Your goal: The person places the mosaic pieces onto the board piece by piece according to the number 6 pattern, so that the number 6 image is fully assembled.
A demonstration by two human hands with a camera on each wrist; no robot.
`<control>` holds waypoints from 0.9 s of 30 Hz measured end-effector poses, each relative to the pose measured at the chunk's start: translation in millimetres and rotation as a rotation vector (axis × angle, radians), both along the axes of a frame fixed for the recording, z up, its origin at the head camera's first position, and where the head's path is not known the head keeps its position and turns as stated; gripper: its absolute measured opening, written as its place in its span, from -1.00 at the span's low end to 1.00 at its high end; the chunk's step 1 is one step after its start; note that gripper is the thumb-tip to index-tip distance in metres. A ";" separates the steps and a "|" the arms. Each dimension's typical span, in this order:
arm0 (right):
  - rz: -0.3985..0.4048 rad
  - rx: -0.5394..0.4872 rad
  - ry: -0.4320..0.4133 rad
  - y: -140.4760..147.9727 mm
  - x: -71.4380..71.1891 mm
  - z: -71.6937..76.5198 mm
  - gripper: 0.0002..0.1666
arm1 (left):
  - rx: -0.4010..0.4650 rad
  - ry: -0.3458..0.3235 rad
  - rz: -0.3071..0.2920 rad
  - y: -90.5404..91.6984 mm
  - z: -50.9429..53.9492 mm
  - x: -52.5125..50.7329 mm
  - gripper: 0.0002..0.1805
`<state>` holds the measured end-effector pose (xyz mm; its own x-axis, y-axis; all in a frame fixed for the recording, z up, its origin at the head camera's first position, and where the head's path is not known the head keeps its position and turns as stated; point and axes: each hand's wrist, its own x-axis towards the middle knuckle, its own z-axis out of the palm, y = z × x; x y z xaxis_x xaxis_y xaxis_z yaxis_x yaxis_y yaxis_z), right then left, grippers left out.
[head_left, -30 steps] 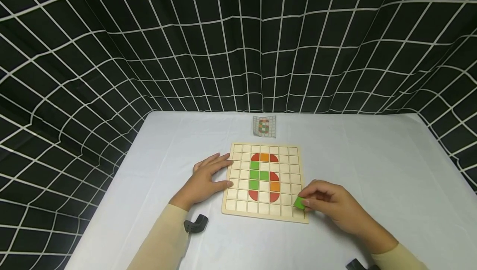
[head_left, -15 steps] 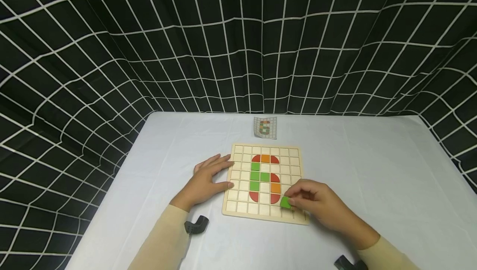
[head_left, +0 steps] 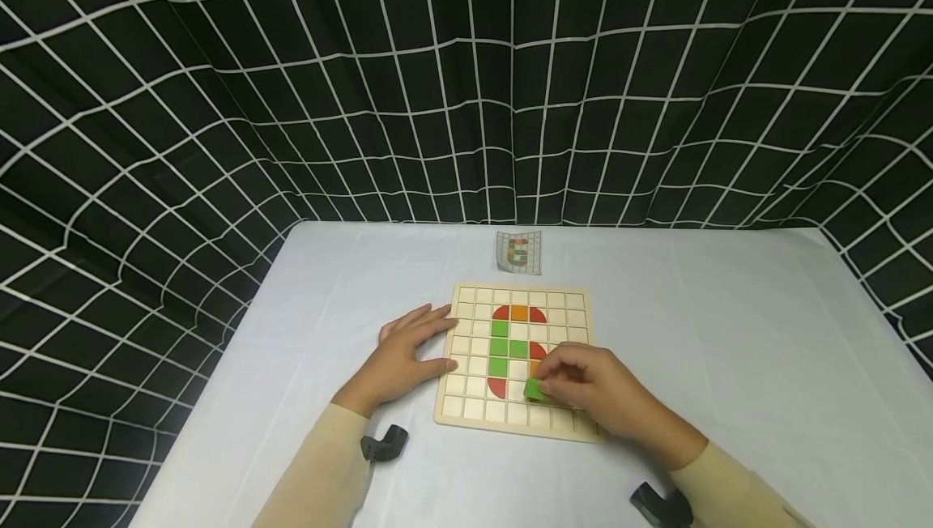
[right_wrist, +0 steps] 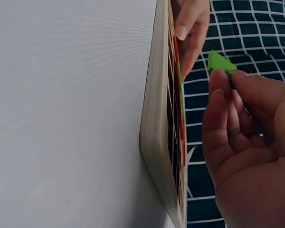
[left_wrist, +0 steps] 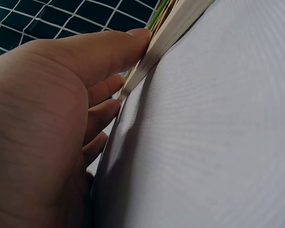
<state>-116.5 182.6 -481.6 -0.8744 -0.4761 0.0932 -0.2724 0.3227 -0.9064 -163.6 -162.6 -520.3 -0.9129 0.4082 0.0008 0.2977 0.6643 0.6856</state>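
Observation:
Between thumb and fingers, my right hand [head_left: 594,386] pinches a green square tile [head_left: 535,389] above the lower right of the tile pattern. The right wrist view shows the green tile [right_wrist: 220,61] raised off the board. A wooden grid board [head_left: 466,406] lies on the table, bearing red curved, orange and green tiles. My left hand [head_left: 401,350] rests at the board's left edge, fingers spread, thumb and fingertips touching the rim. In the left wrist view the thumb lies against the board's edge [left_wrist: 154,52]. My right hand hides some lower right tiles.
Beyond the board lies a small printed card [head_left: 519,253] with a similar coloured pattern on a grid. A white cloth [head_left: 729,309] covers the table. A black curtain [head_left: 466,107] with white grid lines hangs behind and at the sides.
My right hand has carried the green tile leftward, from the board's lower right corner to over the lower right of the pattern. The left hand has stayed at the board's edge.

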 end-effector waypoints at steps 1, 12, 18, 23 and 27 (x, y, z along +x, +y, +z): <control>0.000 0.010 -0.005 -1.5 -1.0 0.2 -0.88 | 0.000 -0.001 0.000 0.0 0.0 0.0 -0.24; 0.035 0.054 -0.075 -16.8 -9.8 -4.0 -0.91 | 0.023 0.028 -0.003 0.1 -1.2 1.0 -0.26; 0.043 0.102 -0.071 -19.1 -13.7 -8.9 -0.90 | 0.031 0.035 -0.010 0.3 0.9 1.3 -0.26; 0.055 0.119 -0.065 -20.1 -14.6 -9.4 -0.91 | 0.035 0.036 -0.009 0.4 1.7 1.6 -0.26; 0.053 0.132 -0.055 -20.8 -14.8 -9.6 -0.90 | 0.030 0.027 -0.007 0.2 2.0 1.7 -0.26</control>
